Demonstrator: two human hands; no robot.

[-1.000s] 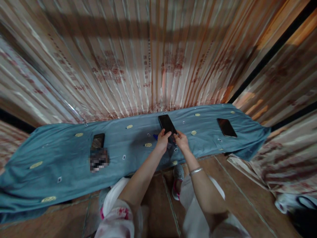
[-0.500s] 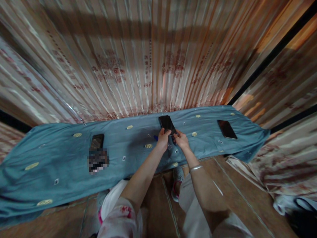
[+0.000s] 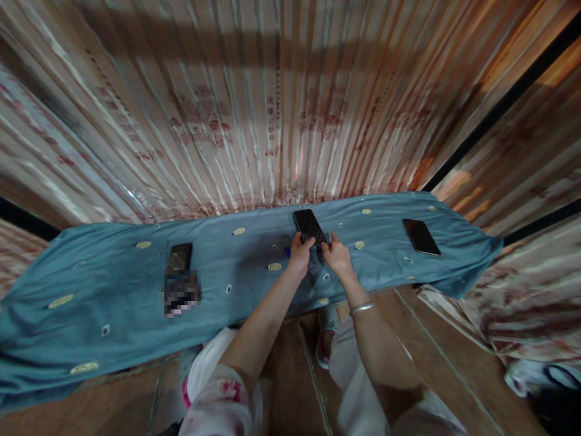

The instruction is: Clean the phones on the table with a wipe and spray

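3 phones lie on the cloth (image 3: pixel 113 284). Left hand (image 3: pixel 299 257) and right hand (image 3: pixel 336 257) both pinch the near end of the middle phone (image 3: pixel 308 225); left phone (image 3: pixel 180 257) and right phone (image 3: pixel 421 236) lie untouched.

Red printed characters stood in blocks and one upright column on the pleated pinkish plastic sheeting (image 3: pixel 281 121) behind the far edge of the surface, but they were too blurred to read. Nothing else carried any legible text.
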